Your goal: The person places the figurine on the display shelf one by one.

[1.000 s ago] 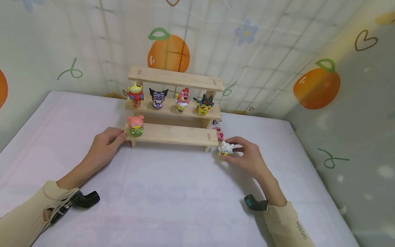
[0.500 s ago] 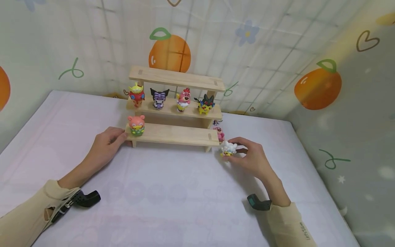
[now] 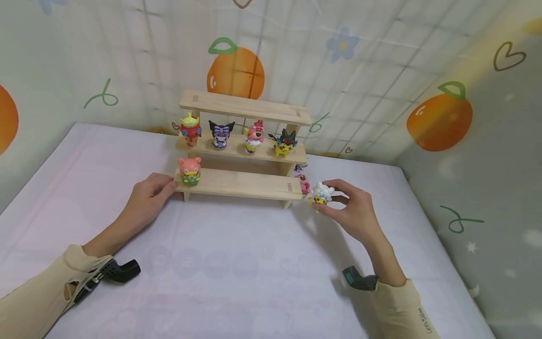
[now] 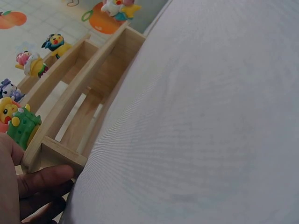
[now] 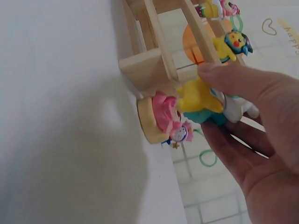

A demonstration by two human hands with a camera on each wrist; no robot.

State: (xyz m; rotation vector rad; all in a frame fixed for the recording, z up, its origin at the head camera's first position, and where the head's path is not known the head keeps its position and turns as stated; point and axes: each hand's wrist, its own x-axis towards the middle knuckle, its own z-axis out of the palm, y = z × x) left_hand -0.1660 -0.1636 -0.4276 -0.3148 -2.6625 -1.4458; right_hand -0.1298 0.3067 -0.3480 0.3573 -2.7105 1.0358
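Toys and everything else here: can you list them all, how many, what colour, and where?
Wooden shelf: one, pale wood, three steps, by the back wall.
Toys on middle step: four; green-and-red, purple-and-black, pink, yellow-and-black.
Toy on bottom step: one, pink with green, at left end.
White-and-yellow toy: one, in the fingers, off the table.
Small pink toys: at least one, on the table by the shelf's right end.
Table cover: one, pale lilac.
Wall sheet: with oranges.
Left hand: touches bottom step's left end.
Right hand: pinches the white-and-yellow toy.
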